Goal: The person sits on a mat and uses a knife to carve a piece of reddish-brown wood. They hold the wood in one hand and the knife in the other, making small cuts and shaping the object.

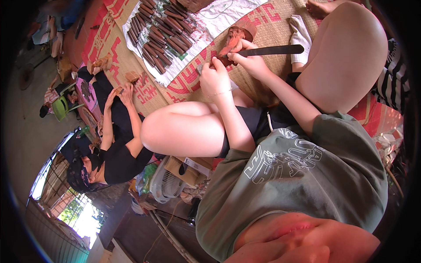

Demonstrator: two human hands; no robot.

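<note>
A long, flat, dark tool with a rounded end [280,50] lies in my right hand [251,62], whose fingers are closed on it. Its inner end meets a reddish-brown carved wooden piece [236,37] between my hands. My left hand [215,79] grips the lower part of that piece, fingers bent around it. Both hands are close together above my crossed legs, and the fingers partly hide where tool and wood touch. The tool's exact kind is unclear.
Several dark brown wooden sticks [164,35] lie on a white sheet [163,79] over a patterned straw mat [147,94]. At left, another person [125,131] in black works with their hands. A grey fan [165,184] and cardboard box [186,172] are behind my left knee.
</note>
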